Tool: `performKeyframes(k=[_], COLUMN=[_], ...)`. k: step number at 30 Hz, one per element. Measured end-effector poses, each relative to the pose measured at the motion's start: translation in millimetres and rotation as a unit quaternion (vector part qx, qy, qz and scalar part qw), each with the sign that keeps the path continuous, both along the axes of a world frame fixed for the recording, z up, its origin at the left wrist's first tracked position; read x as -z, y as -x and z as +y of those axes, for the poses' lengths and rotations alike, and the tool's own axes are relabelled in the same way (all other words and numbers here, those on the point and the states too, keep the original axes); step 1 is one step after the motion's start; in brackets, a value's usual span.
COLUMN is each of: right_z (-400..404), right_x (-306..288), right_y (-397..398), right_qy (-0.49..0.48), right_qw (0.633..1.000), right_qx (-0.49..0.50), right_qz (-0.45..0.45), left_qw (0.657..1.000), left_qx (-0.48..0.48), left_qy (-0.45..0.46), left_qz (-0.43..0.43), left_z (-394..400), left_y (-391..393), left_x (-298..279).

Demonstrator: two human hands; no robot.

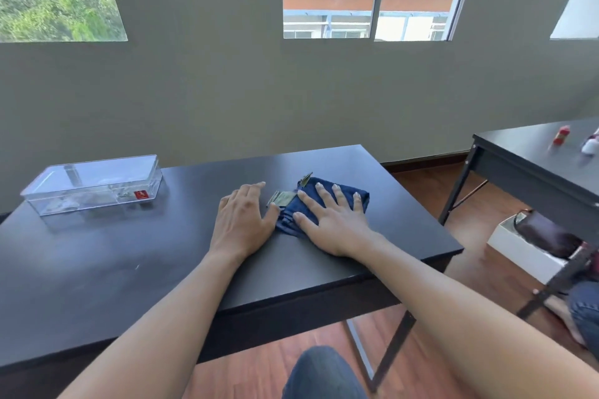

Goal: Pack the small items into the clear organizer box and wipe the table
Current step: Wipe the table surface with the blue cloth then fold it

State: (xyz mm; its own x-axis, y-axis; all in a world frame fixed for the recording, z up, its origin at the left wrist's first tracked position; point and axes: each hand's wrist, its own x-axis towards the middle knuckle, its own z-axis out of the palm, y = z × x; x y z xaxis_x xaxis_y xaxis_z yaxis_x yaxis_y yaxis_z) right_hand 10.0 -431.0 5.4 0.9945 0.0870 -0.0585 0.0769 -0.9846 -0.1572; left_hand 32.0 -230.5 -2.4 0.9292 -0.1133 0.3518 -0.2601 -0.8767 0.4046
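A folded dark blue cloth with a greenish tag lies on the black table, right of centre. My right hand rests flat on the cloth, fingers spread. My left hand lies flat on the table just left of the cloth, its thumb touching the cloth's edge. The clear organizer box stands at the table's far left with its lid on. Small items show dimly through its walls, and a red label sits on its front.
A second black table stands at the right with a small red item and a white one on it. Beneath it is a white box holding a dark bag. A wall with windows runs behind. My knee shows below the table edge.
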Motion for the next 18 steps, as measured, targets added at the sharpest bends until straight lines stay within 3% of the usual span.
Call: performKeyframes(k=[8, 18], right_z=[-82, -123], right_x=[2, 2], right_y=[84, 12], right_qy=[0.023, 0.002], right_qw=[0.999, 0.988], right_qx=[0.04, 0.151], right_qz=[0.005, 0.035], left_qw=[0.999, 0.998], left_qx=[0.025, 0.034], left_qy=[-0.028, -0.046], left_qz=[0.008, 0.008], left_z=[1, 0], left_y=[0, -9], left_x=[3, 13])
